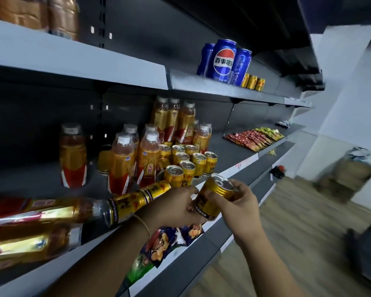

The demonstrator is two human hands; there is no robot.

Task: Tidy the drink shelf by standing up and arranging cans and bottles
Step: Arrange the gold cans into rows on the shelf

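A gold can (pixel 214 195) is held tilted in front of the middle shelf (pixel 242 166), its top pointing up and right. My right hand (pixel 239 207) grips it from the right, and my left hand (pixel 176 205) pinches its lower left side. Behind it, several gold cans (pixel 187 162) stand upright in a cluster. Another gold can (pixel 137 200) lies on its side just left of my left hand. Orange drink bottles (pixel 150 155) stand further back, and two bottles (pixel 36 213) lie flat at the far left.
Blue Pepsi cans (pixel 224 61) and small gold cans (pixel 253 82) stand on the upper shelf. Red and green snack packets (pixel 255 137) lie at the right of the middle shelf. Snack bags (pixel 159 247) sit on the lower shelf under my wrists. Wood floor is at right.
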